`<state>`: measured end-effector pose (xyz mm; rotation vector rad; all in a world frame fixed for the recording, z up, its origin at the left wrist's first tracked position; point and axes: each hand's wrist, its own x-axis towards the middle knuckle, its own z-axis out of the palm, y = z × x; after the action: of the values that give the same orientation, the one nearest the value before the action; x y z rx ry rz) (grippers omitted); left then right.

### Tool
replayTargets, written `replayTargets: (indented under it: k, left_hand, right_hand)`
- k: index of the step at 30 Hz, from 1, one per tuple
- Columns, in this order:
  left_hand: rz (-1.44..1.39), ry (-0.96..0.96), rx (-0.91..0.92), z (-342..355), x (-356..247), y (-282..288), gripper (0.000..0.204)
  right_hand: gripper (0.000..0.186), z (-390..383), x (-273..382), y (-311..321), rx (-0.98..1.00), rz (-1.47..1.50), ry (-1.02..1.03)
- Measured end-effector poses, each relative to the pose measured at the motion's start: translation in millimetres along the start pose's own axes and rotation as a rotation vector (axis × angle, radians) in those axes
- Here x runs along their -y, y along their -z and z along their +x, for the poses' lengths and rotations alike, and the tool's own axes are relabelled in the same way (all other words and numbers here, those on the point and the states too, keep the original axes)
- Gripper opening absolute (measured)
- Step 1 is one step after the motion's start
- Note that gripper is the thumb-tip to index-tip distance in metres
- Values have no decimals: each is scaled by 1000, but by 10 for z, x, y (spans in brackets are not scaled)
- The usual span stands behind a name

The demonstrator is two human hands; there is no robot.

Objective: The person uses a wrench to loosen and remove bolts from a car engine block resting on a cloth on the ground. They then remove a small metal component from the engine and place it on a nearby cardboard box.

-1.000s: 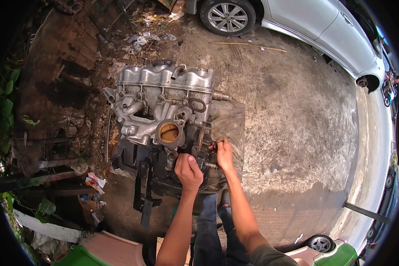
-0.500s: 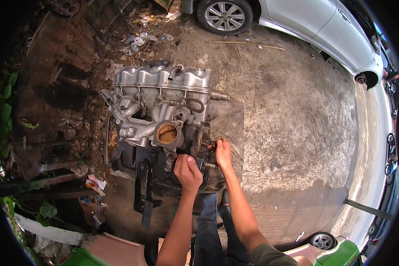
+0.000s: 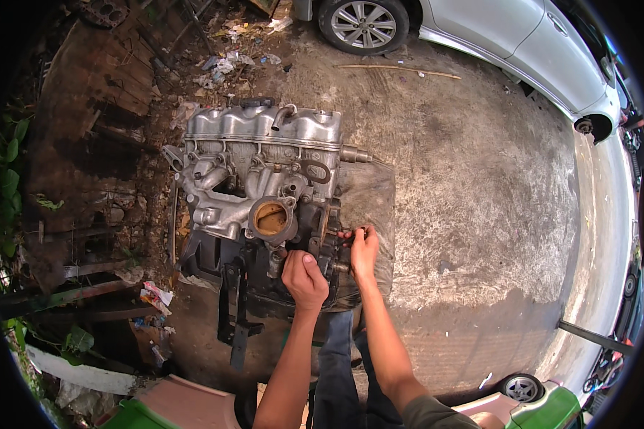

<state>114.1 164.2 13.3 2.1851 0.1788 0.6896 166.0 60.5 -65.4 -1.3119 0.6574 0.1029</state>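
A car engine (image 3: 265, 129) with a ribbed silver top cover stands on the ground in front of me. From its near side a cast metal intake manifold (image 3: 218, 207) ends in a round opening (image 3: 271, 218), brownish inside. My left hand (image 3: 305, 279) is closed in a fist against the dark lower block, just below that opening; whatever its fingers grip is hidden. At the engine's right end, my right hand (image 3: 363, 252) has its fingers bent and pinched at a small dark part I cannot make out. A black metal bracket (image 3: 234, 307) sticks out toward me, left of my left hand.
A dark sheet (image 3: 372, 193) lies under the engine's right side. Beyond is a silver car (image 3: 479, 28), with a thin stick (image 3: 401, 69) on the concrete before it. Litter (image 3: 225, 64) and wooden boards (image 3: 100, 93) lie to the left. A green vehicle part (image 3: 551, 411) shows at lower right.
My right hand has shifted slightly right and toward me, its fingers still bent at the engine's end. The left hand stays nearly in place.
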Motion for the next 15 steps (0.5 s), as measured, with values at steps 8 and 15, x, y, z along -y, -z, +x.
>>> replayTargets:
  k: [8, 15]
  left_hand:
    - [4, -8, -2, -10, 12, -5, 30]
    - [3, -3, 0, -10, 9, -1, 30]
  right_hand:
    - [10, -273, 34, -3, 83, -314, 344]
    - [8, -358, 113, 115, 198, -505, 408]
